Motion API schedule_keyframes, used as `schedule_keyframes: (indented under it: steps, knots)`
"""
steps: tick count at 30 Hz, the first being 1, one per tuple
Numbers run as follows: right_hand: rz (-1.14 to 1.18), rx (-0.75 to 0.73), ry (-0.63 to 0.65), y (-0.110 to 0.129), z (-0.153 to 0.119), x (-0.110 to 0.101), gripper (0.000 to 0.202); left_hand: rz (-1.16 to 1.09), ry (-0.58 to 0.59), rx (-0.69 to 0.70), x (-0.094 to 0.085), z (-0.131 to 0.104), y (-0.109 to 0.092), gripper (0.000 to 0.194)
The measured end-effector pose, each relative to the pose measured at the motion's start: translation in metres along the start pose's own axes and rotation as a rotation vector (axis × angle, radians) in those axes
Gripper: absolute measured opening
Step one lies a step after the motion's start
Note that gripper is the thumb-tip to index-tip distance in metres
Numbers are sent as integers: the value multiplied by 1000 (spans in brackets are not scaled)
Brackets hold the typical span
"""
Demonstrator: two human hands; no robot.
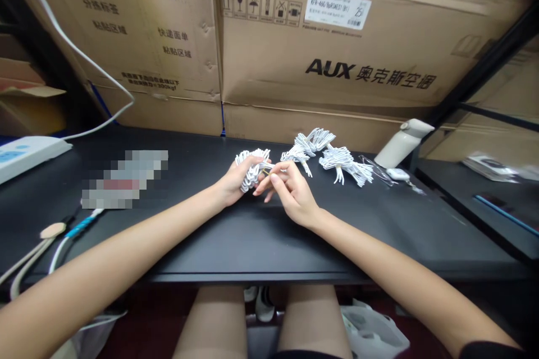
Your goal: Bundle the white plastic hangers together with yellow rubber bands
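In the middle of the head view, my left hand (pixel 235 180) is closed around a bundle of thin white cords (pixel 249 178), whose looped ends stick out past the fingers. My right hand (pixel 295 193) is right beside it, thumb and index finger pinched together at the bundle's right side. A thin yellow band (pixel 264 171) shows between the bundle and the right fingertips; its exact course is partly hidden by the fingers. Behind and to the right, several similar cord bundles (pixel 343 164) lie on the black table (pixel 236 252), gathered at their middles.
Large cardboard boxes (pixel 269 61) stand along the back. On the right are a white bottle (pixel 402 143) and a small white case (pixel 398 174). A pixelated object (pixel 126 179) with a cable lies left, near a white power strip (pixel 33 154).
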State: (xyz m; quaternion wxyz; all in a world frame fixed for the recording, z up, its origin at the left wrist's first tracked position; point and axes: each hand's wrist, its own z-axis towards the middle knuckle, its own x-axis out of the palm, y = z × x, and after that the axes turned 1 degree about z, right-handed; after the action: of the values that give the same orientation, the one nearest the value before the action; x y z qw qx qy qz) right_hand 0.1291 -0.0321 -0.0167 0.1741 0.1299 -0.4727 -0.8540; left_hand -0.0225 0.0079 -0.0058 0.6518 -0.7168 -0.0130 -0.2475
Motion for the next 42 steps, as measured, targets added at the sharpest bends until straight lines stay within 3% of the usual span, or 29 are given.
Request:
schedule_keyframes:
  steps: [4,7,12,19,24,28,31,34,36,39,42]
  knots:
    - [-22,26,-35,9,3,-9,20,24,-101,48,-4,2,-4,22]
    - [-12,45,-137,14,10,-19,24,25,-103,72,-4,3,-10,22]
    - [25,52,-237,10,19,-29,28,52,-26,70,1,-2,-16,25]
    - [105,106,-266,-1,20,-27,29,212,280,-54,1,-6,-8,30]
    - [51,163,-232,-5,22,-37,32,175,277,-49,-1,-7,-7,34]
    - [-155,62,-283,-4,23,-47,29,164,276,-58,-2,-6,-6,36]
    - [-146,194,-208,2,26,-58,32,141,299,-57,-1,-8,-5,37]
    - [146,431,-100,12,30,-76,37,103,397,-119,1,-11,-6,42]
    - [369,466,-81,18,32,-86,34,87,427,-154,2,-13,-6,45]
    - [480,486,-56,21,32,-89,31,92,347,-140,2,-12,-5,39]
    - [353,472,-6,18,28,-78,34,130,259,-102,-1,-8,-4,32]
